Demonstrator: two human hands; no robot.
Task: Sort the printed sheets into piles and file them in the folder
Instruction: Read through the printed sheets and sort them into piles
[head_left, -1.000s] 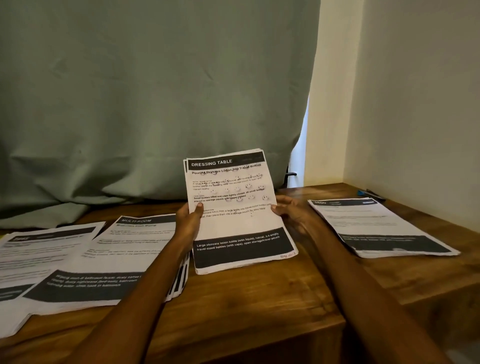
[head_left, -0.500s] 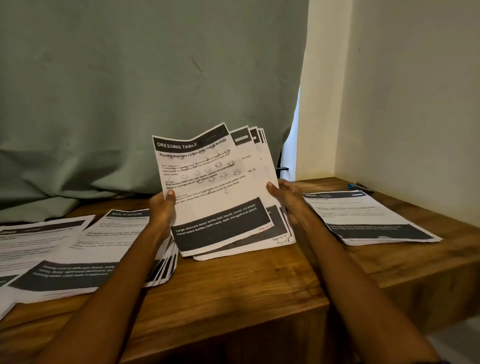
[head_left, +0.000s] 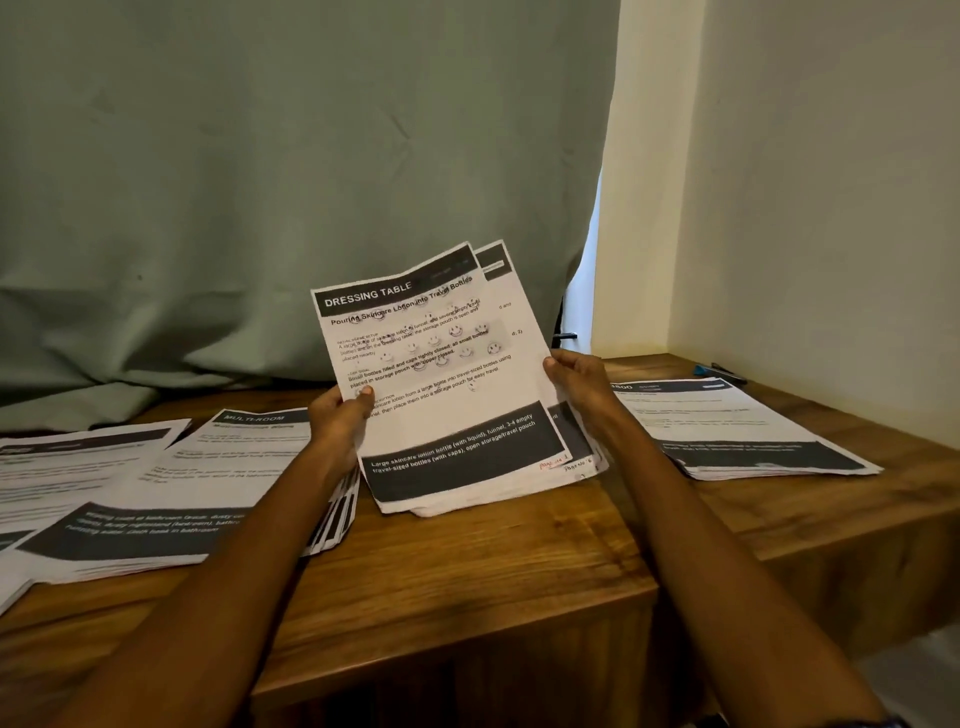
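Holding a fanned stack of white printed sheets headed "DRESSING TABLE" (head_left: 441, 384) tilted up, its lower edge resting on the brown wooden desk (head_left: 467, 571), the left hand (head_left: 340, 421) pinches the left edge with its thumb on top, while the right hand (head_left: 576, 382) curls its grip round the right edge. A white "MULTI-ROOM" pile (head_left: 208, 483) lies left, another white printed pile (head_left: 737, 431) right.

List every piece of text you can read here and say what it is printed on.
"DRESSING TABLE": header of the top sheet, gripped by left hand and right hand.
"Small bottles filled and caps tightly closed": same sheet's body.
"MULTI-ROOM": header of the pile on the left.
Right pile: too blurred.
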